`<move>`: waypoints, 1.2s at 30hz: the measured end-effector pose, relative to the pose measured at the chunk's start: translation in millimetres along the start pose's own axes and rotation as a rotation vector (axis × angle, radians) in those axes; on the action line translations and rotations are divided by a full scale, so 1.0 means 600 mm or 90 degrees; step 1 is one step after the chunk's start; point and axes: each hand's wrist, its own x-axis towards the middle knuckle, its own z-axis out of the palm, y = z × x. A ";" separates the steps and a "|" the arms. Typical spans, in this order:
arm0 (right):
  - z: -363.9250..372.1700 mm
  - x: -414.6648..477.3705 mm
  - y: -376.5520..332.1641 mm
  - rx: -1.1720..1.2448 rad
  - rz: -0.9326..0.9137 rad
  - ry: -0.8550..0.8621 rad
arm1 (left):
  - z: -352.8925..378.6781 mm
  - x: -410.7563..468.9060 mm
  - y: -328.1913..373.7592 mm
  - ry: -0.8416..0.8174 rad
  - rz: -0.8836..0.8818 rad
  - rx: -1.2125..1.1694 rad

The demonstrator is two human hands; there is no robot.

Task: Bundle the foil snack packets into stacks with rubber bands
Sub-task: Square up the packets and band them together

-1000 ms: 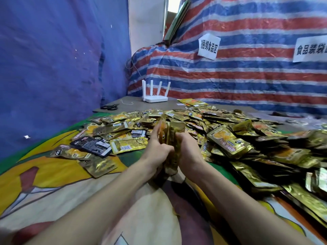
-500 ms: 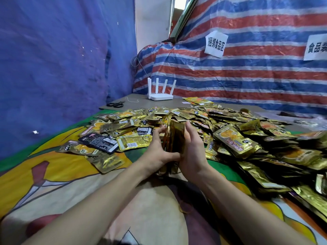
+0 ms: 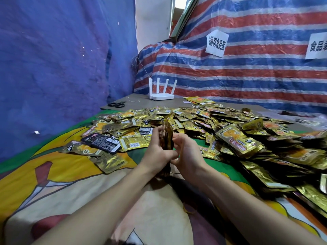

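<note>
A thin stack of gold foil snack packets [image 3: 167, 137] stands on edge between my hands, above a colourful printed cloth [image 3: 58, 175]. My left hand [image 3: 156, 152] grips the stack from the left, thumb across its lower part. My right hand [image 3: 188, 153] touches the stack's right side with fingers partly curled. A large loose heap of gold foil packets [image 3: 238, 137] spreads behind and to the right. A rubber band [image 3: 189, 208] lies on the cloth near my right forearm. I cannot tell whether a band is on the stack.
A white router [image 3: 161, 93] with antennas and black scissors [image 3: 116, 104] sit on a brown board at the back. A blue tarp wall stands at the left, a striped tarp with paper signs at the right. One dark packet [image 3: 102, 142] lies among gold ones at the left.
The stack has been squeezed thinner and the hands have shifted slightly right. My right hand has opened off the flat side and now touches with curled fingers.
</note>
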 end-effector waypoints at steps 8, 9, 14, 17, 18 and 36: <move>0.018 0.046 -0.022 -0.382 -0.157 0.041 | -0.008 0.010 0.003 0.188 0.025 0.031; 0.021 0.057 -0.019 -0.426 -0.181 0.021 | -0.014 0.012 0.004 0.244 0.024 0.040; 0.031 0.107 0.017 -0.725 -0.191 -0.111 | -0.045 0.025 0.006 0.442 0.010 0.085; 0.045 0.127 0.036 -0.856 -0.188 -0.174 | -0.051 0.029 0.006 0.463 -0.006 0.066; 0.049 0.131 0.041 -0.881 -0.173 -0.196 | -0.050 0.029 0.006 0.463 -0.003 0.068; -0.033 0.053 0.002 -0.902 -0.328 0.019 | -0.031 0.026 -0.003 0.318 0.112 0.062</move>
